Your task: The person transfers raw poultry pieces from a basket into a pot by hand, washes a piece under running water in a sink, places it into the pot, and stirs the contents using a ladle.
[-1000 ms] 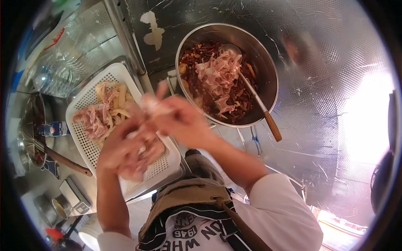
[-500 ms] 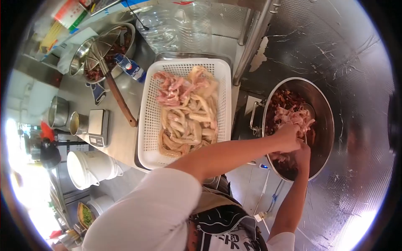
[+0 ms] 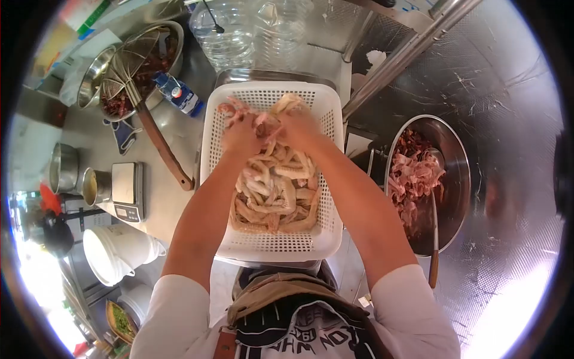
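Both of my hands are at the far end of a white perforated basket [image 3: 213, 173]. My left hand [image 3: 242, 134] is closed round some pink raw meat pieces [image 3: 267, 124]. My right hand [image 3: 299, 128] grips the same pink pile from the other side, its fingers partly hidden by the meat. Pale raw wing-like pieces [image 3: 272, 191] fill the basket's middle and near part. To the right, a deep steel pot [image 3: 460, 179] holds more pink meat [image 3: 412, 173] on a dark red spiced mix, with a wooden-handled ladle [image 3: 434, 239] leaning in it.
On the left counter are a wire strainer [image 3: 158, 140] over a bowl of red chillies, a blue packet [image 3: 179, 96], a scale [image 3: 127, 185] and small steel pots [image 3: 63, 167]. Large clear bottles [image 3: 224, 39] stand behind the basket. A white bucket [image 3: 104, 254] is lower left.
My hands have left the pot on the right and are back in the basket, on the pink meat. The meat they held over the pot now lies in it.
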Tool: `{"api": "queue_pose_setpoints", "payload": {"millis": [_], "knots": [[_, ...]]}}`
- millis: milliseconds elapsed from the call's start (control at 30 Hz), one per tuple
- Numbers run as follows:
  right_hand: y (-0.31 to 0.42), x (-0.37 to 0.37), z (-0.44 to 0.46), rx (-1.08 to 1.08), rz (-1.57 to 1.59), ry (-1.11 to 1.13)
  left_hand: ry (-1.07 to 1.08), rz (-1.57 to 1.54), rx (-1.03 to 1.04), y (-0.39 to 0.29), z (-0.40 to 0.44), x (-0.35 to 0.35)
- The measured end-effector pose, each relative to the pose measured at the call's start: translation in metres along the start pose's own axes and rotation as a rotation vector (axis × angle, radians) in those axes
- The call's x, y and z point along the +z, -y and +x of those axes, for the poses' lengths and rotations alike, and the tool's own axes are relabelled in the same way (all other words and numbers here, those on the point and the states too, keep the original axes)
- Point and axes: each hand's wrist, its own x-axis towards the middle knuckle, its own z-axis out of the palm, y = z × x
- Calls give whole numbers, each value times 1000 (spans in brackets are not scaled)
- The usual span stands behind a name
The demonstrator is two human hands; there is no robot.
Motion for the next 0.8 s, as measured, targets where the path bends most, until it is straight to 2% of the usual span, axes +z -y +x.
{"api": "queue_pose_setpoints", "payload": {"millis": [33, 100, 200, 333, 433, 500, 633, 733, 800], "knots": [[3, -1, 2, 31, 43, 52, 81, -56, -18, 3, 3, -5], [13, -11, 6, 88, 130, 149, -57, -142, 45, 15, -5, -5], [21, -39, -3, 178, 404, 78, -160, -430, 21, 19, -37, -26], [22, -25, -23, 339, 1022, -140, -166, -812, -4, 0, -75, -68], [56, -55, -48, 596, 1306, -107, -24, -729, -46, 44, -46, -17], [64, -65, -57, 690, 1550, -134, 162, -981, -80, 41, -45, -24], [67, -43, -75, 605, 1632, -134, 403, -1400, -145, 30, -56, -35], [70, -48, -83, 632, 1536, -81, 401, -1501, -210, 26, -66, -44], [70, -52, -86, 643, 1527, -51, 405, -1486, -175, 20, -79, -53]]}}
